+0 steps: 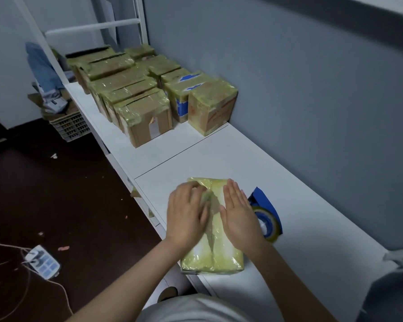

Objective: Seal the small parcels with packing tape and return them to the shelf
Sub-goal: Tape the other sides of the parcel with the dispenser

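A small parcel [215, 256], wrapped all over in yellowish tape, lies on the white shelf top [300, 205] near its front edge. Both hands lie on its top. My left hand [186, 217] presses the left half, its fingertips bent a little over a wrinkled tape end at the centre seam. My right hand [239, 217] lies flat with straight fingers on the right half. A blue tape dispenser [266, 217] with a roll of clear tape stands just right of the parcel, partly hidden by my right hand.
Several taped cardboard parcels [147, 112] stand in rows at the far end of the shelf top, against the grey wall [312, 89]. On the dark floor at left lie a power strip [43, 261] with cables, a plastic crate [70, 127] and scraps.
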